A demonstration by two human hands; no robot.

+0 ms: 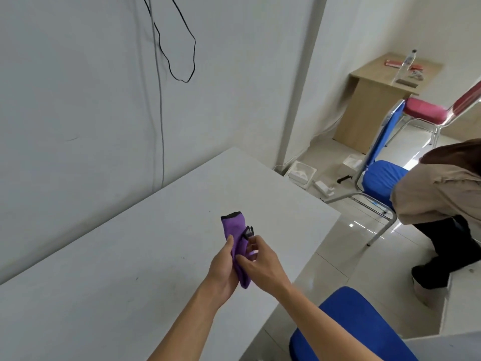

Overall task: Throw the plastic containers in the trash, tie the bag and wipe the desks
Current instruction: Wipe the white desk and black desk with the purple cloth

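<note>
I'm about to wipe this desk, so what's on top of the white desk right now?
Nothing rests on the white desk; only small dark specks show. The purple cloth is held above it by both hands. The desk part beneath the arms is hidden.

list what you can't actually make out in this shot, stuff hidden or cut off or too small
Head view, the only one:
- Purple cloth: its middle is hidden by the left hand and right hand folded around it.
- Trash bag and plastic containers: not in frame.
- Items on the far wooden desk, beside the bottle: too small and blurred to identify.
- Seated person: cut off by the right edge.
- White table: near end cut off by the bottom edge.
</note>
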